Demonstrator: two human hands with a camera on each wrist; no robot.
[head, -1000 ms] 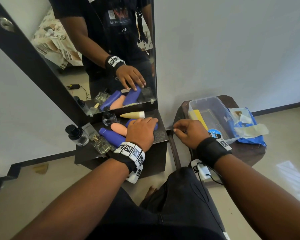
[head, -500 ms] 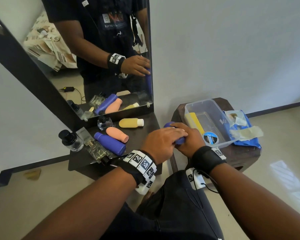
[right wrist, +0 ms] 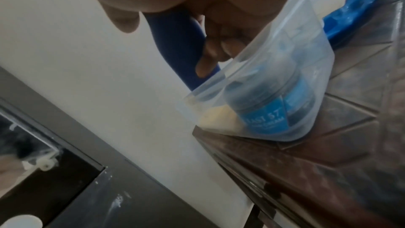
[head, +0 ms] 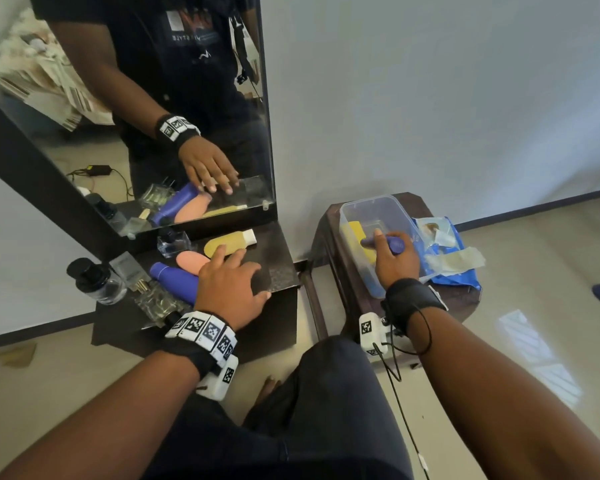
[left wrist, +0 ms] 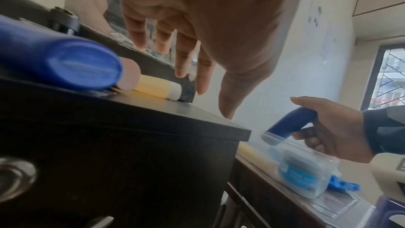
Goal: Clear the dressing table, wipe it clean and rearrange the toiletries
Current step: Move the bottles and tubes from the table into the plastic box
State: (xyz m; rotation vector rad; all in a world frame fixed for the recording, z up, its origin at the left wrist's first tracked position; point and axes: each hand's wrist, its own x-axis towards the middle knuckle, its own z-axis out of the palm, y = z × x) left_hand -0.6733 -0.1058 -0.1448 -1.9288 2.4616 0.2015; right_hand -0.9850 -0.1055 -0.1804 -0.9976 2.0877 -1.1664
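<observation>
My right hand [head: 392, 254] grips a small blue bottle [head: 394, 244] [left wrist: 291, 124] [right wrist: 181, 48] and holds it over the clear plastic tub [head: 357, 209] on the side stool; the bottle's lower end dips past the tub's rim. My left hand [head: 232, 278] [left wrist: 197, 58] hovers with spread fingers above the dark dressing table [head: 278, 268], over a yellow bottle [head: 229, 242] and a peach bottle [head: 191, 261], holding nothing. A larger blue bottle [head: 175, 282] [left wrist: 61, 63] lies beside my left wrist.
Glass perfume bottles [head: 96, 282] stand and lie at the table's left end, in front of the mirror [head: 153, 116]. The tub holds a yellow item [head: 357, 233] and a blue-labelled jar [right wrist: 267, 115]. A blue wipes pack [head: 444, 258] lies right of the tub on the brown stool [head: 326, 237].
My left hand passed the small blue bottle to my right hand, which carried it right to the tub. My left hand went back over the table's bottles.
</observation>
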